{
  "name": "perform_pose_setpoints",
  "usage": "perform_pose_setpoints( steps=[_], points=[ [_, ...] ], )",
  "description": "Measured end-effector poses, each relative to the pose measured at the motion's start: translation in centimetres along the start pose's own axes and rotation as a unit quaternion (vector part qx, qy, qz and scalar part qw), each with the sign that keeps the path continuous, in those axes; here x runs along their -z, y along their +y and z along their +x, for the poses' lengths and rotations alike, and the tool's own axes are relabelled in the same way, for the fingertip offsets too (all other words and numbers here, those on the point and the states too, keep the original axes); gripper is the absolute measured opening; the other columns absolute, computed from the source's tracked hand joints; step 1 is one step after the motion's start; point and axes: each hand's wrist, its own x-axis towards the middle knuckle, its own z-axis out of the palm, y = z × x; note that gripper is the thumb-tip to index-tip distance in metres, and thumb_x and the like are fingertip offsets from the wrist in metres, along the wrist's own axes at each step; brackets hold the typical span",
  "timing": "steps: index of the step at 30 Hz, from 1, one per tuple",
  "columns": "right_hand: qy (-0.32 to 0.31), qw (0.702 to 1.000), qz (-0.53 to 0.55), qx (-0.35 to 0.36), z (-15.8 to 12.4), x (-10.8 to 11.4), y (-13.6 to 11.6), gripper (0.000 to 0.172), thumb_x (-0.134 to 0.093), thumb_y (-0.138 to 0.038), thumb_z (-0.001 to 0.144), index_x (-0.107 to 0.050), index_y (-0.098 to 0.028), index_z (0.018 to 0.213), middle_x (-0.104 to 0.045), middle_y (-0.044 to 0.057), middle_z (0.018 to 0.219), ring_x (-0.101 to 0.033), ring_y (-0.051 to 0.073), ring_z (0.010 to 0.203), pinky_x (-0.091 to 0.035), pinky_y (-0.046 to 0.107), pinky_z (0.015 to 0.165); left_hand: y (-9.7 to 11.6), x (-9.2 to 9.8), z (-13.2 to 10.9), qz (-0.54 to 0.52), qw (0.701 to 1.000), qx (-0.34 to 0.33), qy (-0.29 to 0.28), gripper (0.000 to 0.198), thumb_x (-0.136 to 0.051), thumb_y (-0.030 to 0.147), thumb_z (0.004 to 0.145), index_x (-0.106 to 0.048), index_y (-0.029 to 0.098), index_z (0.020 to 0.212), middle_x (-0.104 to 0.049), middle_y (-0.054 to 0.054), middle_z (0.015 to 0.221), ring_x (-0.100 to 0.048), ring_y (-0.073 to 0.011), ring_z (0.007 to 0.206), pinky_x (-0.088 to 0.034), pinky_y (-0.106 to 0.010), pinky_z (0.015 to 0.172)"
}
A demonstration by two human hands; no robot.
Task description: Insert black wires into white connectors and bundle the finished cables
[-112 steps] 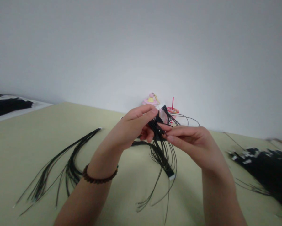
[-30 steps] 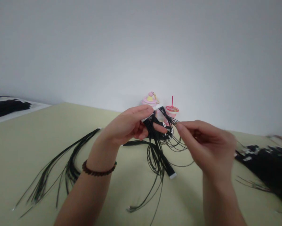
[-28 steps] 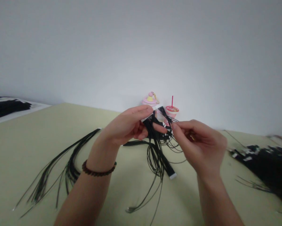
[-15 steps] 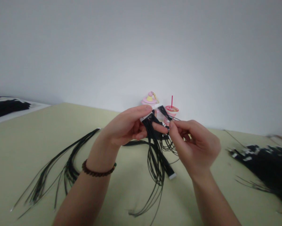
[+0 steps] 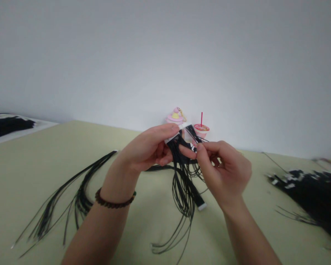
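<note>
My left hand [image 5: 157, 145], with a beaded bracelet at the wrist, is closed on a white connector [image 5: 172, 138] of a black wire harness [image 5: 182, 184]. A second white connector [image 5: 185, 126] shows just past the thumb, with black wires running from it toward my right hand. The harness wires hang in loops below, and another white connector [image 5: 202, 207] ends a flat band of them low down. My right hand [image 5: 223, 169] pinches a thin black wire [image 5: 199, 140] between thumb and forefinger, close to the left forefinger. Its exact tip is hidden by the fingers.
A bundle of black wires [image 5: 85, 187] lies on the table [image 5: 143, 228] at left. A large pile of black wires with white ends [image 5: 314, 195] is at right. A pink toy [image 5: 175, 117] and a pink cup with a straw [image 5: 201, 127] stand by the wall.
My right hand has shifted slightly left, toward the connectors, still pinching. The left hand stays almost where it was.
</note>
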Motion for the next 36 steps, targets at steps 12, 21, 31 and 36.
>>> perform_pose_setpoints(
  steps=[12,21,31,36],
  points=[
    [-0.047,0.998,0.029,-0.044,0.0,0.0,-0.1,0.014,-0.062,-0.021,0.084,-0.061,-0.017,0.071,-0.056,-0.005,0.054,-0.047,0.007,0.046,-0.039,0.021,0.045,-0.1,-0.4,-0.3,0.032,0.999,0.020,-0.010,0.023,-0.056,0.035,0.089,-0.061,0.014,0.080,-0.065,-0.002,0.064,-0.042,-0.0027,0.034,-0.030,-0.013,0.032],
    [-0.045,0.997,0.036,-0.041,0.1,-0.1,0.1,0.013,-0.061,-0.020,0.084,-0.063,-0.016,0.072,-0.057,-0.004,0.055,-0.048,0.007,0.047,-0.039,0.021,0.047,-0.1,-0.6,-0.3,0.047,0.999,0.016,0.011,0.022,-0.057,0.034,0.088,-0.060,0.015,0.079,-0.064,-0.001,0.060,-0.043,-0.0036,0.034,-0.031,-0.013,0.032],
    [-0.047,0.998,0.006,-0.032,0.2,0.1,0.1,0.009,-0.063,-0.015,0.083,-0.066,-0.017,0.074,-0.054,-0.005,0.054,-0.047,0.007,0.047,-0.038,0.021,0.046,0.0,-0.5,0.5,0.023,0.993,-0.004,0.117,0.020,-0.051,0.027,0.090,-0.054,0.014,0.076,-0.066,-0.004,0.062,-0.036,-0.0014,0.034,-0.024,-0.011,0.032],
    [-0.060,0.995,0.035,-0.074,0.9,1.4,1.4,0.003,-0.068,-0.015,0.078,-0.070,-0.018,0.077,-0.054,-0.005,0.054,-0.046,0.006,0.046,-0.038,0.019,0.044,1.1,1.4,-0.1,0.019,0.987,-0.035,0.153,0.017,-0.054,0.025,0.090,-0.051,0.015,0.076,-0.058,0.001,0.047,-0.034,-0.0020,0.034,-0.025,-0.011,0.035]
  ],
)
